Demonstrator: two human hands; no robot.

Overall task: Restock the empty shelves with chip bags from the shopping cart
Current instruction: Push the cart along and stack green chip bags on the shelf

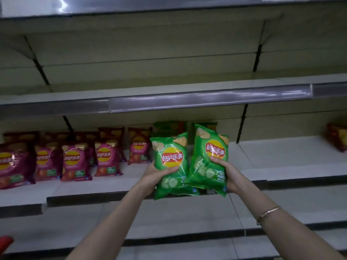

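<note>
We hold one green chip bag in each hand, both lifted in front of the middle shelf [281, 160]. Our left hand [155, 175] grips the left green bag [170, 162] from its left side, thumb laid across the front just under the red and yellow logo, fingers hidden behind. Our right hand [227, 171] grips the right green bag [210, 160] from its right side, thumb pressed on the front below the logo. Both bags stand roughly upright with their printed fronts facing us; the right one sits a little higher, and its lower left corner overlaps the lower right edge of the left one. Their bottom edges hang at the level of the shelf's dark front lip, and we cannot tell whether they touch it. Behind them, at the back of the same shelf, more green bags [169, 126] stand in shadow. To the left, rows of magenta chip bags [75, 162] stand upright, running to the picture's left edge. Far to the right on the same shelf stands a blurred orange-red bag [336, 137], well apart from the rest. A thin metal bracelet [268, 212] circles our right wrist. Above runs another shelf with a glossy price rail [206, 98] along its front. A small red object [5, 241], too blurred to identify, shows at the lower left corner.
</note>
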